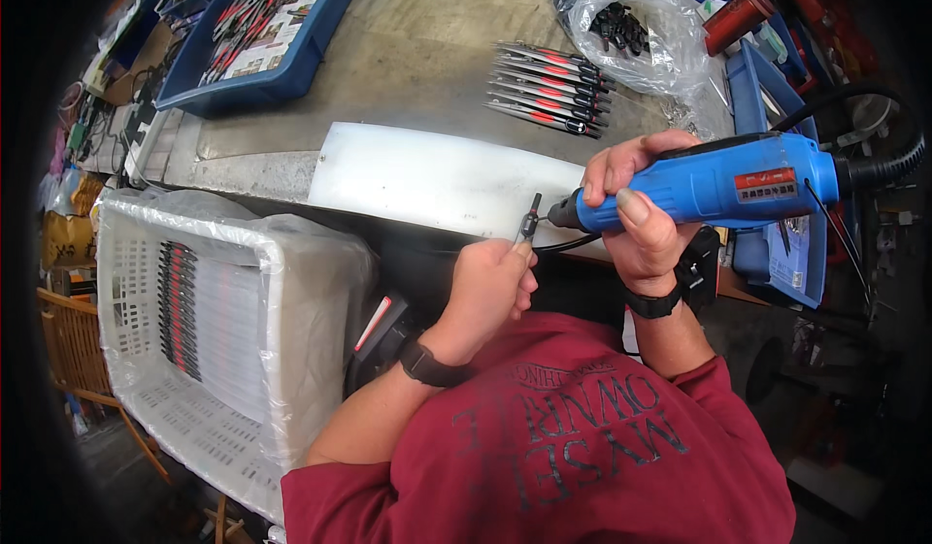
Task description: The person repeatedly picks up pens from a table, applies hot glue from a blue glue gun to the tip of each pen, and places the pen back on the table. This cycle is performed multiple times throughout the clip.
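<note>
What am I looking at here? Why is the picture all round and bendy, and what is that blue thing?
The picture comes from a camera worn on a person's head, looking down at their own two hands. Its wide lens bends straight edges, so everything looks round.

The right hand holds a blue power screwdriver with a black cable at its back. The left hand holds up a small dark part, right at the tool's tip.

On the grey workbench lies a row of black-and-red tools, a clear plastic bag with small black pieces, and a blue tray with more tools. By the person's left side stands a white crate lined with plastic, where more of these tools are stacked.
</note>
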`<state>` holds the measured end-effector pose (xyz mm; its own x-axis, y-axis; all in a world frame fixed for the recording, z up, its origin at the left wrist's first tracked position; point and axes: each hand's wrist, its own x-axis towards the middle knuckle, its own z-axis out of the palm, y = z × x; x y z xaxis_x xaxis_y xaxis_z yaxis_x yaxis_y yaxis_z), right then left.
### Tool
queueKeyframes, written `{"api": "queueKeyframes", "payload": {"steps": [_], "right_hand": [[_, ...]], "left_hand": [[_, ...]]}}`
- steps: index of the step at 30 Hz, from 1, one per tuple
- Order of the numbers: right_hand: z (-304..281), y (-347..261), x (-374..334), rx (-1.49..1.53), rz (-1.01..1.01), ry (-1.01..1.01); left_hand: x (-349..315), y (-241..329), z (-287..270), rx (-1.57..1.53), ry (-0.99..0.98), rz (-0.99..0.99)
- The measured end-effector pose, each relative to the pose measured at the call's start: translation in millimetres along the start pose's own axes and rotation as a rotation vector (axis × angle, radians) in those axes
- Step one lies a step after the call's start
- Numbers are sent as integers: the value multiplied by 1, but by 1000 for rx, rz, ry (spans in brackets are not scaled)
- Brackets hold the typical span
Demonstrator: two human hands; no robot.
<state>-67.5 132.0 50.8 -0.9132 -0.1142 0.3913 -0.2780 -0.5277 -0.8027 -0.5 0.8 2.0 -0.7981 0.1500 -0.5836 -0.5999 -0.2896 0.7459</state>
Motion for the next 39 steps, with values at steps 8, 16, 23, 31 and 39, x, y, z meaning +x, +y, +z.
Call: {"api": "queueKeyframes", "payload": {"steps": [8,16,23,31,39], "right_hand": [[1,1,-1,-48,28,-10],[-5,-3,3,-516,51,-296],[12,13,7,-431,43,-127],[11,12,7,-402,51,-208],[4,-1,8,-260,64,-209]], "left_hand": [[1,-1,-1,-11,1,9],[0,0,0,22,4,21],[1,0,1,-14,0,12],[1,-2,2,11,33,36],[0,-1,2,37,26,30]]}}
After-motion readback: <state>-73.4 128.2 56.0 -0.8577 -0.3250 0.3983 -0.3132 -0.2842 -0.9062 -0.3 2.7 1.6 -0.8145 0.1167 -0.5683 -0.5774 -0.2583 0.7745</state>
